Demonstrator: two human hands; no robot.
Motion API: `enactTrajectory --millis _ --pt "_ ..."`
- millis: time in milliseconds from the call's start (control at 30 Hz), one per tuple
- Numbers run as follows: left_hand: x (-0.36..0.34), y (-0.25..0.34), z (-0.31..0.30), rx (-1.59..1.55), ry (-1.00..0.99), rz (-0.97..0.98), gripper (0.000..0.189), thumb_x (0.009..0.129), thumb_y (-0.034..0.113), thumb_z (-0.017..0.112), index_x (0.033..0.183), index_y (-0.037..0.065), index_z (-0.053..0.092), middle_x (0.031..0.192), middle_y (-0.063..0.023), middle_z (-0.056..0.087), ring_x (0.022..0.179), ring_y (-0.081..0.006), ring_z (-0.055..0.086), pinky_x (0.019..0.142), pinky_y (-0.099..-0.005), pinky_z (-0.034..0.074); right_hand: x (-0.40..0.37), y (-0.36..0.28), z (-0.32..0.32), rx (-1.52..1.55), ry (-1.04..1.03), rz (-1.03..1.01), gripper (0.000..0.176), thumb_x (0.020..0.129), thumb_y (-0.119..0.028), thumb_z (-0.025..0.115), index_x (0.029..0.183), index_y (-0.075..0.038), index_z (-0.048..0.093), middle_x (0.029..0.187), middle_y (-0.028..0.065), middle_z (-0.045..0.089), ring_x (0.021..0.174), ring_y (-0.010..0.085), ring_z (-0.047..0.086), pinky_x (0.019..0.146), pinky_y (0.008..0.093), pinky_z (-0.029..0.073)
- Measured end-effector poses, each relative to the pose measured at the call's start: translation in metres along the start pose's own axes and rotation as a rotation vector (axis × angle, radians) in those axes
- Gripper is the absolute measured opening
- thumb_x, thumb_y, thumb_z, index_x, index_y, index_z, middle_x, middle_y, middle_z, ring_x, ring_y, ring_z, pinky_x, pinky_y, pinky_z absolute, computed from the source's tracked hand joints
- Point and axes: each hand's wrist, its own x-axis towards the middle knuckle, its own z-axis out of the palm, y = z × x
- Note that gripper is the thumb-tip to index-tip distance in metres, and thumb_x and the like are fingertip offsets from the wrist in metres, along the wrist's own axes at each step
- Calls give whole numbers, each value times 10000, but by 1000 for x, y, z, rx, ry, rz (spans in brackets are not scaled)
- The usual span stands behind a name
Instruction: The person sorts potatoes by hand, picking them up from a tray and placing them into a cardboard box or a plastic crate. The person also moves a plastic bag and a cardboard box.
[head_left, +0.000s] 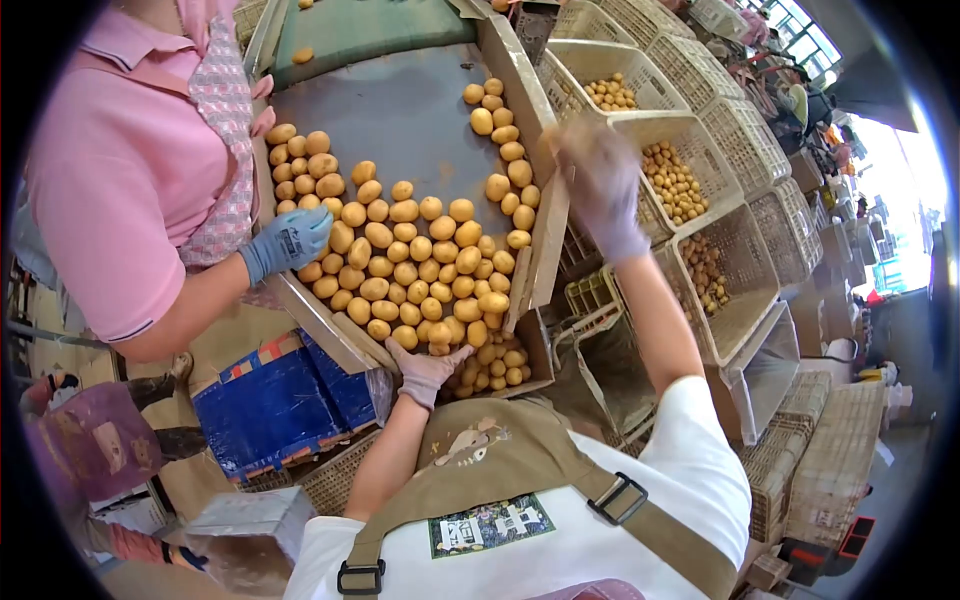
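Many round yellow-brown potatoes (pixel 408 250) lie on a sloping grey sorting tray (pixel 410 125), crowded towards its near end. My left hand (pixel 428 372), in a pale glove, is at the tray's lower edge with thumb and fingers spread, touching a knobbly potato (pixel 440 338). Below it, more potatoes (pixel 492 368) sit in a box-like end section. My right hand (pixel 598 180), also gloved, is out past the tray's right wall, beside the plastic crates. Motion smears its fingers, and whether it holds anything cannot be made out.
On the left stands a co-worker in a pink shirt, a blue-gloved hand (pixel 290 242) on the potatoes. White crates (pixel 690 150) holding potatoes line the right. The tray's wooden side wall (pixel 545 240) separates them. A blue box (pixel 270 405) lies lower left; an open sack (pixel 610 375) hangs near my right.
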Motion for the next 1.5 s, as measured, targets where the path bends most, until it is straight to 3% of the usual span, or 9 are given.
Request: enactTrajectory --millis 67,267,467,667,800,1067,1133,1333,1500 --pt "-5 0 -1 4 -3 -12 1139 737 893 448 1576 172 177 1629 -107 187 1489 -427 163 1109 -754 176 5 39 24 57 56 563 436 876 -165 648 1294 -73 565 1237 172 627 1061 320 617 916 461 469" --pt "-3 0 -3 45 -69 0 1119 742 905 401 1578 194 184 1633 -107 183 1488 -421 173 1111 -746 183 -49 -86 -13 588 -1015 126 499 822 -296 707 1273 -122 582 1219 133 642 1111 321 609 981 510 433" --pt "0 1 -3 7 -76 2 1115 744 893 420 1583 204 167 1638 -114 162 1490 -425 163 1108 -755 173 -127 -148 25 429 -1193 -176 447 774 -347 705 1172 -163 616 975 116 626 953 275 635 1000 464 435" --pt "8 0 -16 15 -130 -7 1235 701 905 482 1579 121 109 1619 -189 158 1477 -460 156 1115 -752 163 -86 -113 47 682 -445 459 478 886 -174 670 1332 -72 530 1176 160 636 1035 350 630 895 455 509" --pt "12 2 -18 -46 -83 -15 1286 642 923 536 1577 137 134 1625 -138 178 1507 -354 128 1143 -716 122 -105 -122 3 730 -971 222 464 876 -218 658 1306 -86 547 1186 203 632 1103 347 610 965 449 471" --pt "-9 -3 -2 242 108 111 842 897 708 413 1506 137 308 1552 -81 376 1421 -291 367 1139 -669 136 -138 -170 -6 456 -1043 -135 498 895 -392 586 1312 -120 586 1212 136 649 1154 301 596 1130 472 330" --pt "-7 -5 -13 472 126 179 708 938 624 417 1467 155 380 1519 -77 421 1391 -297 409 1125 -667 194 -119 -165 9 670 -1431 92 424 894 -380 581 1226 -119 622 1126 132 676 1067 343 633 1022 433 446" --pt "-11 -6 -2 162 -6 33 865 846 735 515 1508 205 341 1585 -100 288 1448 -385 287 1081 -738 237 -99 -192 68 416 -1209 376 543 862 -284 634 1349 -139 444 1314 225 538 1073 422 618 883 487 520" --pt "-5 -5 -1 139 -85 23 1172 677 920 505 1567 216 216 1633 -119 168 1476 -415 205 1108 -735 126 -109 -172 57 1080 -899 961 457 864 -256 643 1262 -54 546 1047 198 679 964 309 674 852 434 546"
